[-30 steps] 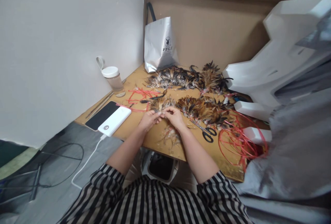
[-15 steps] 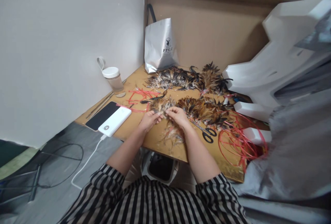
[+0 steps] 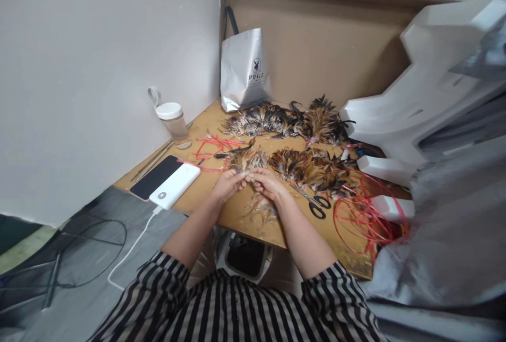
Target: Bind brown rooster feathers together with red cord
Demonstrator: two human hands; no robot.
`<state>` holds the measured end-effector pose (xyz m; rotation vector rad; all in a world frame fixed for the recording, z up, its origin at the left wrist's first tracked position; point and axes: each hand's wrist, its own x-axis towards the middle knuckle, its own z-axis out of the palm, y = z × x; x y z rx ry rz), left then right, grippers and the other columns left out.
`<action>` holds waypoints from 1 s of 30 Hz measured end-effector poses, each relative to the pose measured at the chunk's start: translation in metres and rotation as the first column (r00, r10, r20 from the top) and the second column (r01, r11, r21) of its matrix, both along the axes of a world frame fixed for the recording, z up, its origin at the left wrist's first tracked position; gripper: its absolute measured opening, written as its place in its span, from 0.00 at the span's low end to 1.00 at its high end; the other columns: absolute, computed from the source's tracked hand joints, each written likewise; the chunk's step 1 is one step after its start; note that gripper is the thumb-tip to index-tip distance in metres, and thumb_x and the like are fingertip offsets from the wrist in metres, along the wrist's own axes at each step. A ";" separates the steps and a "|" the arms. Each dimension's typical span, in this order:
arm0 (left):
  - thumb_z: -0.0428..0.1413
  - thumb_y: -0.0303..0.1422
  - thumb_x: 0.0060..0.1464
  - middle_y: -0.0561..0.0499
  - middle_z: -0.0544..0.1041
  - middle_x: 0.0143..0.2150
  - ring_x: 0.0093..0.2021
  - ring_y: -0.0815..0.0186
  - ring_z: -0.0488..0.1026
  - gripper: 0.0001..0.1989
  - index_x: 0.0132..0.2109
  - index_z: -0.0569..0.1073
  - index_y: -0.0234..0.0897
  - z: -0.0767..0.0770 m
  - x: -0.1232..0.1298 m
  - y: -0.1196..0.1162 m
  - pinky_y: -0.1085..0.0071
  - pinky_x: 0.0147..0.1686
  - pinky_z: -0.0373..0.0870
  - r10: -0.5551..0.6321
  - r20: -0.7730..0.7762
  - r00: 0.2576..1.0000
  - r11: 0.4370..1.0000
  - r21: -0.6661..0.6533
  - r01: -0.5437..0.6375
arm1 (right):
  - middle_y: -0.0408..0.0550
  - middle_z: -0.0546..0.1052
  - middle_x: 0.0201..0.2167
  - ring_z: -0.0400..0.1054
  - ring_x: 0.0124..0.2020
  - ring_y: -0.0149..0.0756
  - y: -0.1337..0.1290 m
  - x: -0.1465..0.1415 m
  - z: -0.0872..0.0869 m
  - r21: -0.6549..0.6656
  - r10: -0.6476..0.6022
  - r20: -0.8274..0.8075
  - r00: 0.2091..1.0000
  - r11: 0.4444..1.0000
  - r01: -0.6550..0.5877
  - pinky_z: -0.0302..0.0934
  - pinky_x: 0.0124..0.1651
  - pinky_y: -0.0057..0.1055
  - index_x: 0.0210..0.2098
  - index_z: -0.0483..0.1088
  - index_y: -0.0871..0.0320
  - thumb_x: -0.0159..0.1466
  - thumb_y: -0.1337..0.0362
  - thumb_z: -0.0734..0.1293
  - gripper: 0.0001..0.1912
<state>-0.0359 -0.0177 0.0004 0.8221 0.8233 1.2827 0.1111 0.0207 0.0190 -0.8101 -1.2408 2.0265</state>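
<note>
Fingertips of my left hand point(image 3: 229, 184) and my right hand point(image 3: 266, 182) meet over the wooden table point(image 3: 233, 215). Both hands are pinched closed, and what lies between the fingers is too small to make out. Just beyond them is a pale brown tuft of feathers point(image 3: 253, 158). Brown and black feather bunches point(image 3: 312, 168) lie to the right, and a darker row of feathers point(image 3: 276, 119) lies behind. Black-handled scissors point(image 3: 316, 206) rest right of my right hand. Loose feather bits point(image 3: 263, 209) lie below my hands.
A phone point(image 3: 156, 177), a white power bank point(image 3: 174, 186) with a cable and a lidded cup point(image 3: 176, 125) stand left. Red strips point(image 3: 217, 146) lie nearby, and more red strips point(image 3: 363, 215) lie right. A silver bag point(image 3: 245, 73) is behind; white foam point(image 3: 387, 115) is at right.
My right hand has moved slightly left, so its fingertips now meet those of my left hand. My left hand has hardly moved.
</note>
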 end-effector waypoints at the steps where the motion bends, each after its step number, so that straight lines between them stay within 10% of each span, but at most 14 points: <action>1: 0.61 0.36 0.41 0.51 0.72 0.22 0.19 0.77 0.64 0.13 0.28 0.70 0.29 0.000 0.000 0.000 0.81 0.19 0.57 -0.003 0.001 1.000 1.000 -0.006 0.003 | 0.44 0.72 0.22 0.47 0.14 0.17 0.000 0.000 0.000 -0.011 -0.004 -0.018 1.000 1.000 0.004 0.34 0.16 0.19 0.28 0.68 0.62 0.45 0.62 0.71 0.13; 16: 0.61 0.35 0.42 0.46 0.77 0.30 0.22 0.77 0.67 0.13 0.33 0.73 0.28 -0.005 -0.002 0.003 0.81 0.20 0.60 -0.025 0.003 1.000 1.000 -0.010 0.025 | 0.38 0.67 0.14 0.55 0.14 0.22 0.001 0.002 0.009 0.302 -0.296 0.052 0.954 0.915 0.267 0.47 0.17 0.21 0.24 0.66 0.60 0.47 0.61 0.69 0.10; 30: 0.62 0.34 0.40 0.50 0.73 0.22 0.20 0.77 0.65 0.11 0.28 0.72 0.29 -0.008 -0.002 0.004 0.81 0.20 0.59 0.030 -0.002 1.000 0.999 -0.032 -0.030 | 0.41 0.71 0.18 0.59 0.16 0.24 -0.005 -0.005 0.009 0.325 -0.257 0.070 0.964 0.919 0.222 0.50 0.20 0.22 0.28 0.66 0.60 0.47 0.59 0.70 0.13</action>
